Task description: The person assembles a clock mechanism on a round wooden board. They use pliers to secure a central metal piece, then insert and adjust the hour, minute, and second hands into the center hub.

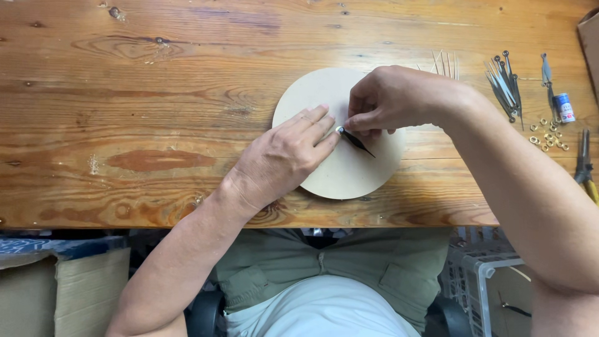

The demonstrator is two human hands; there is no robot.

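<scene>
Showing: one person seated at a wooden table, seen from above, both bare hands meeting at the middle of one round disc.
Disc: one pale, flat, circular board lying on the table near its front edge; its left lower part is covered by the left hand.
Clock hand: one slim black pointer lying on the disc, its pivot end at the disc's centre, its tip aimed down and to the right.
Centre fitting: one small pale round piece at the pivot, between the fingertips of both hands.
Left hand: left hand resting flat on the disc, fingers stretched and close together, tips touching the centre fitting; it grips nothing.
Right hand: right hand arched over the disc's upper right, thumb and forefinger pinched together at the pivot end of the clock hand; the other fingers are curled under.
Spare pointers: one fanned bundle of dark metal clock hands, too many and too overlapped to count, on the table well right of the disc.
Thin pale pointers: several just behind the right hand, count unclear.
Brass rings: one loose scatter of small washers or nuts, roughly a dozen.
Pliers: one pair at the right table edge.
Battery: one small cylinder, blue and white.
</scene>
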